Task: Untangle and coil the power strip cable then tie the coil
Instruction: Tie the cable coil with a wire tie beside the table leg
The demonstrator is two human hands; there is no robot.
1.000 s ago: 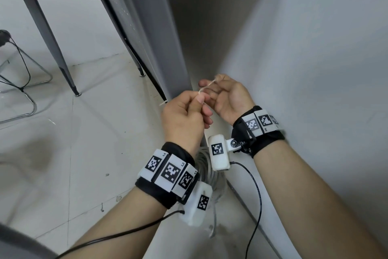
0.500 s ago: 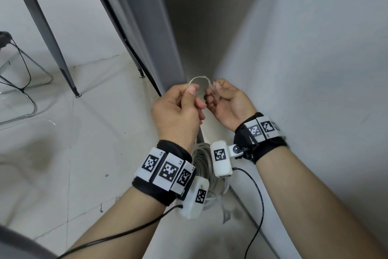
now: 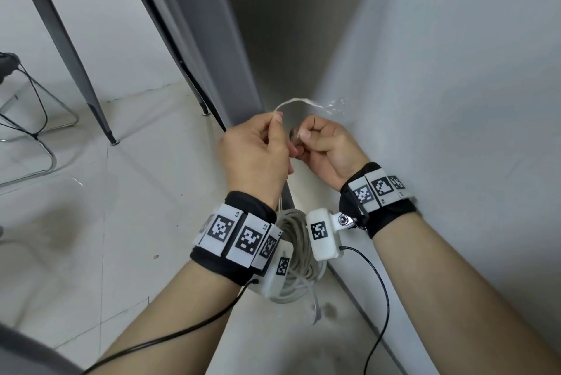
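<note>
A coil of grey-white power strip cable [image 3: 296,256] hangs below my wrists, partly hidden by the wrist trackers. My left hand [image 3: 255,156] pinches one end of a thin whitish tie string [image 3: 296,102] between thumb and fingers. The string arcs up and over to the right, where its frayed end lies against the wall. My right hand [image 3: 326,147] is curled and pinches the string near its thumb tip. Both hands sit close together just above the coil. The power strip itself is hidden.
A grey metal table leg [image 3: 212,49] stands right behind my hands, with a thinner leg [image 3: 73,71] to the left. A pale wall [image 3: 455,101] runs along the right. A wire chair frame [image 3: 27,131] sits on the tiled floor far left.
The string has gone from a short taut span to a taller loop arching toward the wall. My hands have shifted slightly lower and closer, and more of the coil shows below them.
</note>
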